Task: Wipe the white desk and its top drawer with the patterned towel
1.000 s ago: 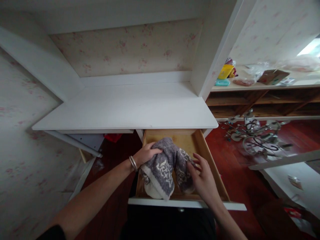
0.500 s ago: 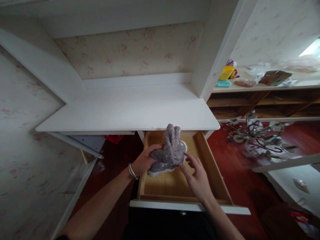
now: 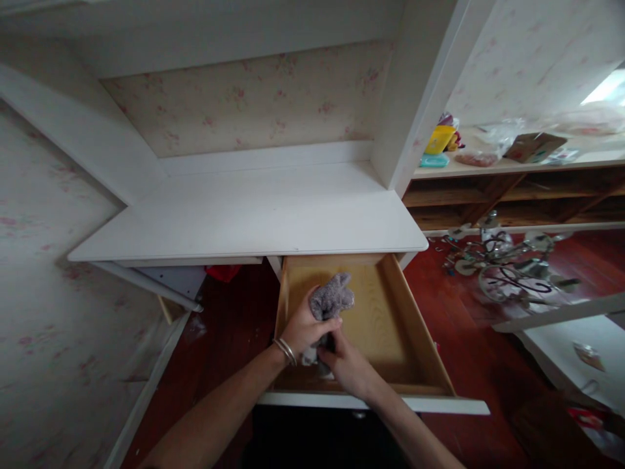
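A grey fuzzy cloth (image 3: 332,296) with pale edges is bunched up above the open drawer (image 3: 390,339). My left hand (image 3: 303,329) is wrapped round its upper part, thumb lying across the front. Close below and to the right, my right hand (image 3: 349,366) closes on the lower part of the cloth, its fingers partly hidden behind it. The two hands touch or nearly touch. Part of the cloth sticks out above my left hand, and a pale end hangs below between the hands.
The drawer is pulled out from under a white desk (image 3: 273,208), its front panel near my body. A chandelier (image 3: 512,267) lies on the red floor at the right. Behind it, a low shelf (image 3: 463,170) bears a yellow container (image 3: 439,139), plastic bags and a cardboard box (image 3: 533,147).
The cloth, earlier spread between my hands, is now gathered into a bunch. My right hand has moved left and down and closed on it; my left hand has shifted right and tightened.
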A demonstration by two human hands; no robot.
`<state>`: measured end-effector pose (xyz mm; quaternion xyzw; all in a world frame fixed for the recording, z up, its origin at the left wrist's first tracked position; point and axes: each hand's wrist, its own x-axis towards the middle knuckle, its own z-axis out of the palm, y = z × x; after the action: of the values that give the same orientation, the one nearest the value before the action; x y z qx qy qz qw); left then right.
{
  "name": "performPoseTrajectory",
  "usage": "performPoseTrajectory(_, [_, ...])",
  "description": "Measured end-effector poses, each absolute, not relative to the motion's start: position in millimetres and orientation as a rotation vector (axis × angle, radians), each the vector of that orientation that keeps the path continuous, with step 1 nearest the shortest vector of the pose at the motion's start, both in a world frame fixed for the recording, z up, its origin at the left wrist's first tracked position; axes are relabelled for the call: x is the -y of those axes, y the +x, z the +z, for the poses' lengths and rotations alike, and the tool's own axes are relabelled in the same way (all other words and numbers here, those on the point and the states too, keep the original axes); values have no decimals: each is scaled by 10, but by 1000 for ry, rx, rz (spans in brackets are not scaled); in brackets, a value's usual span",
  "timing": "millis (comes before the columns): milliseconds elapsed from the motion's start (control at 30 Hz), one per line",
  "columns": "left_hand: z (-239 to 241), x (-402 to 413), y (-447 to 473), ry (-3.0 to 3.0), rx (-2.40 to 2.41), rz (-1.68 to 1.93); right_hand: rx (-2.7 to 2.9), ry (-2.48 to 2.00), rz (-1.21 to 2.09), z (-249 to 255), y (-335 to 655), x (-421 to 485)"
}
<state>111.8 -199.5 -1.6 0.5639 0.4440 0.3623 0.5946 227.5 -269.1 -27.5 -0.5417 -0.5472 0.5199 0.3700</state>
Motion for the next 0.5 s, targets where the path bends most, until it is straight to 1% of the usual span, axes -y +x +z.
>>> performPoseTrajectory(67, [-138,1865,1112,1285,-1227,782,1492,-1415,1356,-230,2358,2725])
performPoseTrajectory(200, [-342,1481,1001,1243,-1641,677,1526,-1464,1277,-12,2591,2909])
performPoseTrajectory(367, [-423,1031,1034,1291,-1881,741,1097,-1582,1231,93,3012,3384])
performPoseTrajectory(500, [-482,820,1405,1287,-1982,715,782,-1577,1205,62,3268,3771])
